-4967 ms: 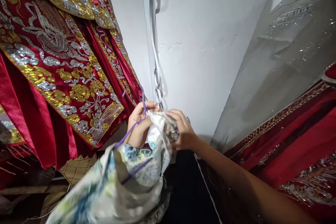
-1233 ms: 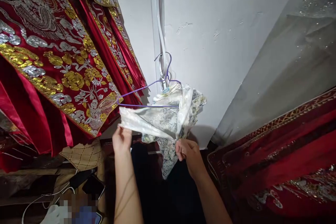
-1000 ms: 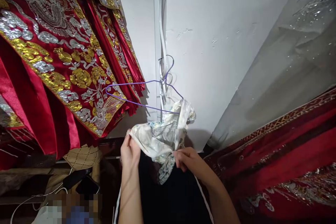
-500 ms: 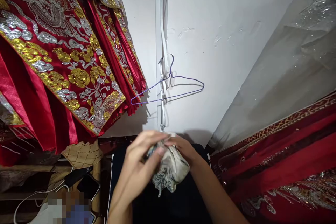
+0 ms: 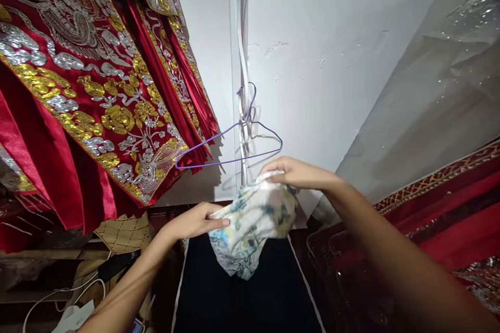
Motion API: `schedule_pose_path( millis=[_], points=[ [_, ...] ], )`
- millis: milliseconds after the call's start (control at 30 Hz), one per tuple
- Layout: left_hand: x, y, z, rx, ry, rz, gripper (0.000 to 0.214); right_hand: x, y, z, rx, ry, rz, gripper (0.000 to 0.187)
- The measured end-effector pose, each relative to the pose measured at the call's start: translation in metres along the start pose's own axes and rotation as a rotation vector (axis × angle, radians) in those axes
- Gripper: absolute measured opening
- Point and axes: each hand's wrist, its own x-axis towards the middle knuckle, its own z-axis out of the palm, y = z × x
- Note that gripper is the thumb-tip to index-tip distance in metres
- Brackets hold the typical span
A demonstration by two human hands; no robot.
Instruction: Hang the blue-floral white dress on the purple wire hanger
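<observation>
Blotched garment opened out between two hands below a bare hanger

A white, crumpled cloth garment with blue, green and yellow blotches (image 5: pixel 250 218) is held above the person's black-trousered lap (image 5: pixel 242 302), at the near middle of the scene. The left hand (image 5: pixel 195 221) pinches its left edge, thumb on top and fingers out of sight behind the fabric. The right hand (image 5: pixel 299 171), higher and farther, has its fingers closed over the upper right edge; motion blur hides the exact hold. Just beyond, a thin purple wire hanger (image 5: pixel 228 161) hangs from a flat white strap (image 5: pixel 241 36), with no cloth on it.

The step in hand looks like spreading the fabric. It would go best with both hands pinching the edge itself rather than a fold, drawing apart evenly and gently so the thin-looking cloth is not strained, and staying clear of the wire and of the red satin costume with gold and silver sequins (image 5: pixel 117 119) at the left.

Half a second ago the garment was bunched between two close hands; now they are well apart and it is wider. The hanger has swung, its left end now nearer and lower.
</observation>
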Motion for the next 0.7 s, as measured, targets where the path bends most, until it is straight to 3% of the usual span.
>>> schedule_pose_path(
  millis=[100,167,267,333,433,500,600,700],
  points=[
    [-0.011,0.016,-0.004,0.288,0.062,-0.123,0.034,0.025,0.029,-0.005,-0.188,0.498,-0.126,0.034],
    [-0.015,0.025,0.0,0.448,0.031,-0.222,0.031,0.042,0.053,-0.003,-0.232,0.637,-0.128,0.042],
    [-0.018,0.024,0.005,0.557,0.012,-0.311,0.042,0.055,0.083,-0.003,-0.191,0.558,-0.108,0.032],
    [-0.018,0.015,0.005,0.456,0.0,-0.327,0.063,0.051,0.095,-0.004,-0.14,0.518,-0.095,0.024],
    [-0.012,-0.008,0.011,-0.035,-0.206,-0.354,0.094,0.033,0.1,-0.007,-0.052,0.516,-0.098,0.022],
    [-0.001,-0.024,0.023,-0.359,-0.309,-0.417,0.103,0.02,0.097,-0.006,-0.002,0.536,-0.109,0.024],
    [0.024,-0.035,0.05,-0.416,-0.174,-0.418,0.109,0.009,0.087,0.003,0.056,0.536,-0.091,0.027],
    [0.056,-0.028,0.072,-0.244,0.007,-0.23,0.121,0.007,0.076,0.017,0.109,0.474,-0.074,0.029]
  ],
)
